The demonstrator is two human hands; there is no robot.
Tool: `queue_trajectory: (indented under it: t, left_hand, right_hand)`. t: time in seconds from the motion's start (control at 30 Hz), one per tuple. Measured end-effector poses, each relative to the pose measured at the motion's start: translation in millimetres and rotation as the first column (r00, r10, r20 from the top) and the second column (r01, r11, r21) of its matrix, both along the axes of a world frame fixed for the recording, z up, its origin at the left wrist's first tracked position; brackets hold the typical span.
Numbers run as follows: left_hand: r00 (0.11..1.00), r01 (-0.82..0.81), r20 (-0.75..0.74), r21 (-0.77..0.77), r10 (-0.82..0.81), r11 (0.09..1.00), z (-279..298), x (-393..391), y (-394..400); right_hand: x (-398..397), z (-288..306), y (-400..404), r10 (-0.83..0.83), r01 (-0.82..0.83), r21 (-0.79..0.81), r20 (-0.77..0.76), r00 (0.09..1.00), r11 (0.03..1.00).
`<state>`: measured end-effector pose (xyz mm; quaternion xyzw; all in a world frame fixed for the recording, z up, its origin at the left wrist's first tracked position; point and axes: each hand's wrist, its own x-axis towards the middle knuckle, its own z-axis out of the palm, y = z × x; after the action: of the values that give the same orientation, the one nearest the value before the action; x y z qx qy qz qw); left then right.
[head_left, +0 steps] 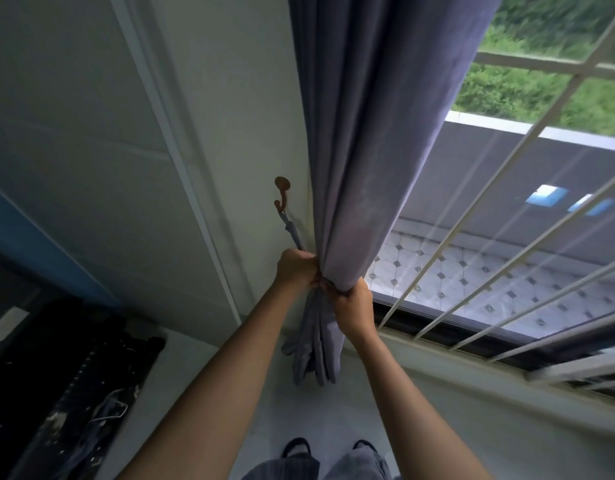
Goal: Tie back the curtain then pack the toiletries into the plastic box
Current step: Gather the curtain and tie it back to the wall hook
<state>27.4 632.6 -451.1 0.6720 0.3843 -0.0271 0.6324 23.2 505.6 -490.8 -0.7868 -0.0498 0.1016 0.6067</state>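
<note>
Left hand is closed at the left edge of the bunched curtain, knuckles up; a thin grey tie runs from the fist up toward 11 o'clock to the hook. Right hand touches the left, at its 4 o'clock, fingers wrapped tight round the gathered cloth from the right. Both fists clamp the curtain at one narrow waist. Below the hands the cloth hangs loose in folds toward 6 o'clock; above, it fans wide toward 12 o'clock.

Hook: brown, fixed to the pale wall, just left of the curtain edge. At 3 o'clock of the hands, window with white bars; tiled ledge and greenery beyond. At 8 o'clock, dark cluttered objects, not identifiable. At 6 o'clock, person's feet on pale floor. Toiletries, box: not in view.
</note>
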Motion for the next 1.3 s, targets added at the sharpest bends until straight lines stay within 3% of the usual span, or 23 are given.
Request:
queue_trajectory:
  t: [0.1,0.3,0.4,0.5,0.6,0.77,0.9,1.0,1.17,1.3]
  left_hand:
    - [1.0,-0.017,-0.003,0.056,0.017,0.998,-6,2,-2]
    - [0.997,0.075,-0.005,0.443,-0.081,0.894,-10,-6,-11]
    - [0.988,0.016,0.128,0.469,-0.086,0.883,-12,-16,-13]
    - [0.954,0.119,0.192,0.464,-0.231,0.878,-6,-23,-9]
    - [0.913,0.314,0.038,0.571,-0.407,0.758,-4,-23,-1]
    - [0.833,0.484,-0.117,0.628,-0.541,0.61,3,-33,16]
    - [0.794,0.526,-0.116,0.624,-0.597,0.578,3,-37,28]
    - [0.815,0.483,-0.088,0.651,-0.573,0.586,-3,-35,25]
    - [0.868,0.259,0.022,0.832,-0.496,0.49,-9,-40,13]
    - [0.853,0.19,0.005,0.928,-0.521,0.32,-8,-38,14]
  right_hand:
    - [-2,-2,-1,-0.01,0.01,-0.017,0.03,1.0,1.0]
    - [-16,-20,4,-0.034,0.037,-0.043,0.075,0.997,0.998]
    - [-15,-28,2,-0.028,0.037,-0.135,0.073,0.997,0.99]
    - [-19,-31,3,-0.034,0.05,-0.145,0.109,0.993,0.988]
    - [-28,-34,4,-0.011,0.071,-0.269,0.22,0.975,0.961]
    - [-38,-40,6,-0.005,0.155,-0.418,0.338,0.941,0.895]
    - [-39,-37,6,-0.025,0.162,-0.402,0.325,0.945,0.901]
    - [-41,-34,8,-0.037,0.133,-0.335,0.278,0.96,0.933]
    - [-30,-38,10,-0.069,0.081,-0.214,0.063,0.996,0.974]
    - [-21,-41,3,-0.006,0.011,-0.255,0.02,1.0,0.967]
